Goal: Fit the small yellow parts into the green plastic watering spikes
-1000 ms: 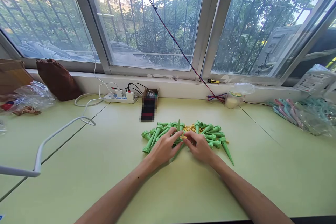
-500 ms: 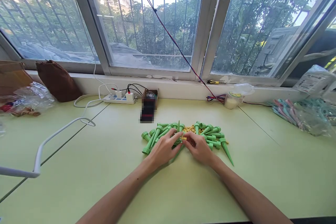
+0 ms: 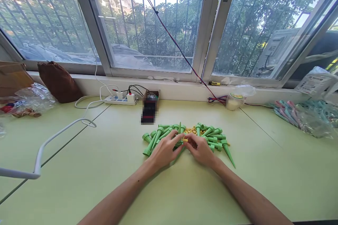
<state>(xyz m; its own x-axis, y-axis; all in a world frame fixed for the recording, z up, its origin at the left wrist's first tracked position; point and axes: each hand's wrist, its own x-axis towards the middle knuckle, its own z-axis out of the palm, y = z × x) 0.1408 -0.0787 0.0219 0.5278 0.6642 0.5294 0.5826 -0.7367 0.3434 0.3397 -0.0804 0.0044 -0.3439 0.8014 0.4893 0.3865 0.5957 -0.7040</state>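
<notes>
A pile of green cone-shaped plastic spikes (image 3: 158, 135) lies on the pale green table (image 3: 105, 168), with a heap of small yellow pieces (image 3: 191, 129) at its back middle. My left hand (image 3: 165, 150) rests on the pile, its fingers curled round a green spike (image 3: 179, 144). My right hand (image 3: 201, 149) meets it from the right, pinching a small yellow piece (image 3: 185, 140) at the spike's head. More spikes (image 3: 219, 140) fan out to the right of my right hand.
A white power strip (image 3: 120, 99) with plugs and cables, a blurred dark box (image 3: 149, 109) and a small lidded tub (image 3: 233, 101) stand along the window ledge. A brown pouch (image 3: 58, 81) and plastic bags sit far left; bagged coloured items (image 3: 306, 116) far right. A white cable (image 3: 52, 140) crosses the left.
Both hands have stayed at the pile with only slight finger shifts; the view has barely moved.
</notes>
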